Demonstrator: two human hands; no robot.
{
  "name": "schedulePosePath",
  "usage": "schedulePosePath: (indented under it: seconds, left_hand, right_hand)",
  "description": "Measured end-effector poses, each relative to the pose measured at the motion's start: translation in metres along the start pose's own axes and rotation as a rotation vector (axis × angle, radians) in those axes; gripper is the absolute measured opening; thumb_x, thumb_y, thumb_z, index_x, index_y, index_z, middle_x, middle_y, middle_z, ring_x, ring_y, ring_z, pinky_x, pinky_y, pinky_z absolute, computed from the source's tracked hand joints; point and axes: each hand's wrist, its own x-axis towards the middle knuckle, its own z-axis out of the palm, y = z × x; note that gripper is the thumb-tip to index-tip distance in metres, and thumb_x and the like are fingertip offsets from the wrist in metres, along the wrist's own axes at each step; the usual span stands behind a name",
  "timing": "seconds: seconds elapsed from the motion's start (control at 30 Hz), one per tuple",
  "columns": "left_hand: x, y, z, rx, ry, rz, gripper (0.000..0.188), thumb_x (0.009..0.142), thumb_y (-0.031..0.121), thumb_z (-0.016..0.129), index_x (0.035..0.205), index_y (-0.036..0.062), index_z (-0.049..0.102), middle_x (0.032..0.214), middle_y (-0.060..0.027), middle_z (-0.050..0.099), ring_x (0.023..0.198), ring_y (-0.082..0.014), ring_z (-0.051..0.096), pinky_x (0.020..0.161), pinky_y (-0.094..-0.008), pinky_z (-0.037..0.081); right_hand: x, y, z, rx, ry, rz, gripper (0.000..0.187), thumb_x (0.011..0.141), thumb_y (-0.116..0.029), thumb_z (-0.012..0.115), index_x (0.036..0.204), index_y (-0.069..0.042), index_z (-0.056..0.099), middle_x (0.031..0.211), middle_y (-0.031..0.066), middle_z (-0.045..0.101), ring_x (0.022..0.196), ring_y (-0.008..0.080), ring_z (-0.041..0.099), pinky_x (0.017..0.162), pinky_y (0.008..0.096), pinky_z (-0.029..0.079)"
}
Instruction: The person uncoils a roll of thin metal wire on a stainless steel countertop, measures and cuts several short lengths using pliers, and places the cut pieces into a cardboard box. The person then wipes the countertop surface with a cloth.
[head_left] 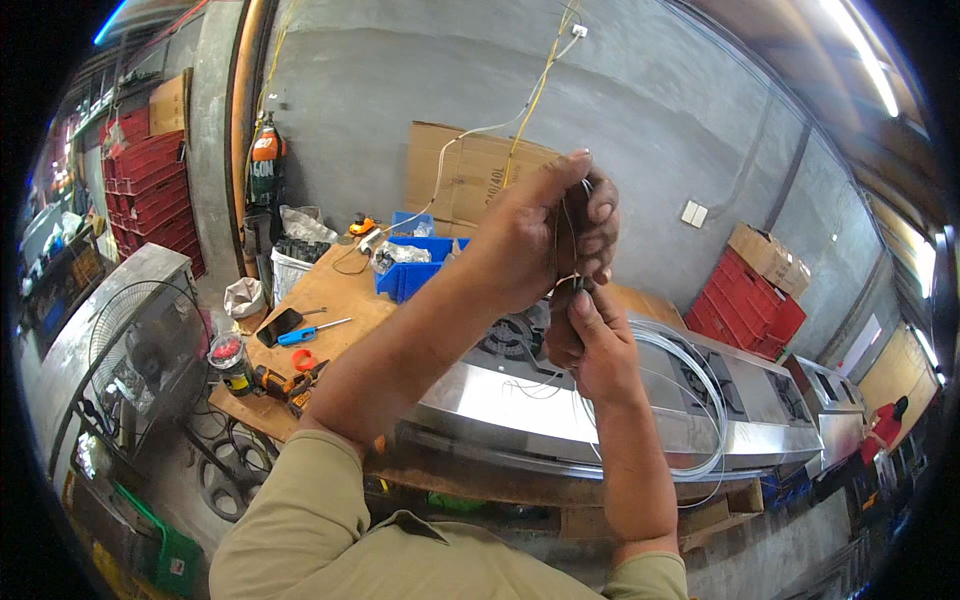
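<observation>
Both hands are raised above a stainless-steel stove top [490,395]. My left hand [560,220] is higher, its fingers curled around a thin wire [570,232] that loops down across the palm. Just below, my right hand [593,335] pinches a small dark piece [578,286] between thumb and fingers, where the thin wire meets it. The exact kind of that piece is too small to make out. Behind the hands lies a round black burner [508,336]. Beside my right forearm, a large coil of pale tubing or cable [715,420] rests on the steel top.
On the wooden table [350,285] at left are blue bins [405,280], a dark phone [280,326], a blue-handled tool [298,335], an orange ring [303,360] and a cordless drill [285,385]. A fan [145,340] stands further left. Red crates [745,305] lean at right; a person in red [883,428] is beyond.
</observation>
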Motion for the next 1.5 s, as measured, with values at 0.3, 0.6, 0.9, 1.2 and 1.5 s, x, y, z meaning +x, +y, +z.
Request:
schedulePosePath:
  seconds: [0.3,0.6,0.9,1.2,1.5]
  left_hand:
    - [0.000,0.001,0.009,0.059,0.350,0.207,0.040,0.098,0.042,0.043,0.069,0.0150,0.038,0.050,0.0034,0.025,0.041,-0.0111,0.023,0.042,-0.0292,0.026]
    - [0.017,0.004,-0.005,-0.003,0.441,0.332,0.041,0.096,0.038,0.041,0.064,0.0131,0.040,0.050,0.0017,0.032,0.040,-0.0104,0.027,0.040,-0.0290,0.020]
    - [0.054,0.028,-0.039,-0.128,0.622,0.317,0.032,0.099,0.029,0.039,0.071,0.0148,0.043,0.050,0.0024,0.035,0.037,-0.0124,0.029,0.036,-0.0298,0.024]
    - [0.088,0.034,-0.044,-0.067,0.523,0.456,0.030,0.099,0.031,0.040,0.073,0.0165,0.045,0.051,0.0029,0.038,0.038,-0.0114,0.033,0.035,-0.0288,0.025]
    - [0.046,0.002,-0.066,0.194,0.429,0.487,0.038,0.095,0.042,0.052,0.073,0.0116,0.050,0.049,0.0011,0.031,0.043,-0.0125,0.032,0.042,-0.0300,0.029]
  right_hand:
    - [0.016,0.007,0.016,-0.475,0.233,-0.083,0.024,0.104,-0.023,0.046,0.099,-0.002,0.058,0.067,-0.0005,0.049,0.060,0.0101,0.043,0.054,0.0253,0.035]
    - [0.028,0.009,0.012,-0.966,0.360,-0.290,0.029,0.095,-0.028,0.064,0.094,0.000,0.057,0.070,0.0098,0.060,0.066,0.0162,0.054,0.064,0.0316,0.045]
    - [0.016,0.002,-0.018,-1.042,0.193,0.158,0.030,0.096,-0.030,0.062,0.086,-0.002,0.057,0.070,0.0032,0.057,0.066,0.0116,0.054,0.063,0.0295,0.045]
    - [0.010,0.039,-0.110,-1.051,0.261,0.194,0.034,0.099,-0.033,0.058,0.080,-0.004,0.056,0.065,0.0005,0.053,0.061,0.0114,0.053,0.060,0.0280,0.043]
    - [0.055,0.118,-0.170,-1.354,0.433,0.000,0.037,0.087,-0.038,0.065,0.080,-0.002,0.068,0.078,0.0217,0.065,0.070,0.0376,0.061,0.065,0.0425,0.047]
